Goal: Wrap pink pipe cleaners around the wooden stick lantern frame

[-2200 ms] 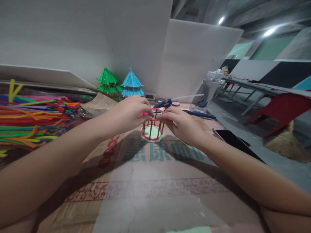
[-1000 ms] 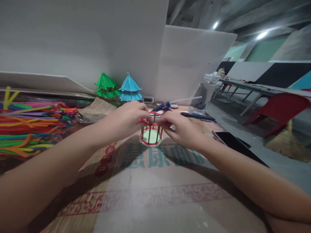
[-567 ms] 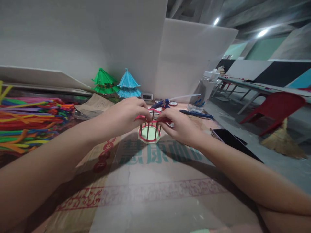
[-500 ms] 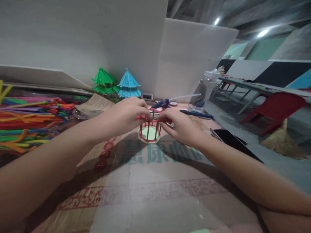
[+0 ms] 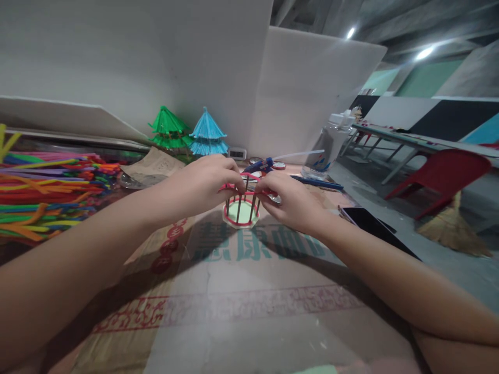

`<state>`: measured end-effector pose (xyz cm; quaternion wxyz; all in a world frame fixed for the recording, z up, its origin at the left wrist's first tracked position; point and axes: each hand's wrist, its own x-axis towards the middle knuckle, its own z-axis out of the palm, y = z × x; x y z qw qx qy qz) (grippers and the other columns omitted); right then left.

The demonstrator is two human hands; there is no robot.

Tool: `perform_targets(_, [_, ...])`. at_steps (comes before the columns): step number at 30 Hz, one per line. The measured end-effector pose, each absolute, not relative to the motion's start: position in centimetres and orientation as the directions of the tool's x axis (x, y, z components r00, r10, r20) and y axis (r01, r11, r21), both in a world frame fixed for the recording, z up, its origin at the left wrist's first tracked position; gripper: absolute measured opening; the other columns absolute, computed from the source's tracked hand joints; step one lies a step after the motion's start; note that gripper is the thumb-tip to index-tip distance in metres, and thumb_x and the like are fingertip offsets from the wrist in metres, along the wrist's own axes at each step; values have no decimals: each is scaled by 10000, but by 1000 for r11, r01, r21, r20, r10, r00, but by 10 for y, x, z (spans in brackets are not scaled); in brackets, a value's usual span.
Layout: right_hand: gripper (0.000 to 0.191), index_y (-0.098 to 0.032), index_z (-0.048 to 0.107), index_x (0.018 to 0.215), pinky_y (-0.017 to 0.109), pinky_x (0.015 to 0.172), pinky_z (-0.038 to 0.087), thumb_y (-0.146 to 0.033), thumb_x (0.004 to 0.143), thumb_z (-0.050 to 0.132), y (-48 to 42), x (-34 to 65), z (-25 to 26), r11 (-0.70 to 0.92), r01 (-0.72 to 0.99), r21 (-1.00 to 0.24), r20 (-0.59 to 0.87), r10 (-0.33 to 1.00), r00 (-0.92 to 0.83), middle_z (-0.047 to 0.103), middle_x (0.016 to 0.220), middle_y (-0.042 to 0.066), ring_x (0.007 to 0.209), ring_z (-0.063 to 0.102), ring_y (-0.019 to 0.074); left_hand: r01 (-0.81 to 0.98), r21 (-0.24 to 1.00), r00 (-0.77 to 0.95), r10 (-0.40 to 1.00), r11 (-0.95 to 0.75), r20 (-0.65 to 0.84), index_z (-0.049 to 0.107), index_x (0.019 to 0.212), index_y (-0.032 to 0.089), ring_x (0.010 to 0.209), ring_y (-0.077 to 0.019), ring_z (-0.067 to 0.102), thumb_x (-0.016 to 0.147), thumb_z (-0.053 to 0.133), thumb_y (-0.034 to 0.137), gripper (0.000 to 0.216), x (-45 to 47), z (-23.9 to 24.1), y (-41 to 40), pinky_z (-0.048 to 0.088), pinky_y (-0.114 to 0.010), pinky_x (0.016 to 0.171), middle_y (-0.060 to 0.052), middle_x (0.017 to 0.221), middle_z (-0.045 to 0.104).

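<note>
Frame (image 5: 239, 209) is pinched at its upper red ring by the left hand (image 5: 212, 176) and the right hand (image 5: 284, 195), one on either side, and is held upright, its pale base down on the cardboard (image 5: 234, 322). Beyond it a glue gun (image 5: 254, 167) is laid. Pipe cleaners (image 5: 50, 192) are heaped at left, a phone (image 5: 374, 228) is set at right.

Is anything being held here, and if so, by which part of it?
A small frame, held by its red top ring: the left grip pinches one side, the right grip the other. Fingertip contact is partly hidden.
</note>
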<state>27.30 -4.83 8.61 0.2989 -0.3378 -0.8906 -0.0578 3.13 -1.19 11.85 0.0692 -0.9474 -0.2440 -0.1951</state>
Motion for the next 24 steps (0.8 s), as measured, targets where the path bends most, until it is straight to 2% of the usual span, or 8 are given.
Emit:
perform_targets(6, [121,-195,621,916,330,761,415,-124,959,532,-47,273,86,773,634,-21,583,524,-621,677,918,87,868,573,215,485,-38,807,430,-874,405,831,957,236,928,-220,659,963,600,224,231,31,118,-11,486,-333,825,-80,978,740])
perform_targets(15, [102,-181,628,905,321,749,411,-138,960,554,-48,272,85,768,640,-2,605,511,-611,683,877,81,827,572,205,480,-63,808,413,-875,419,824,968,230,913,-213,658,950,608,223,218,30,116,-9,483,-324,812,-77,981,744])
perform_targets(21, [115,-178,640,974,343,763,407,-169,987,526,-49,270,83,743,667,63,608,501,-616,716,922,108,865,602,229,481,-48,809,421,-876,411,829,950,231,890,-211,657,938,619,202,212,32,118,-10,478,-320,793,-75,956,741])
perform_targets(24, [109,-191,614,917,339,741,396,-160,976,527,-51,270,84,736,673,77,610,499,-616,705,884,101,828,590,222,496,-52,805,436,-867,403,834,961,230,888,-213,657,931,627,196,212,33,118,-12,478,-319,787,-78,952,747])
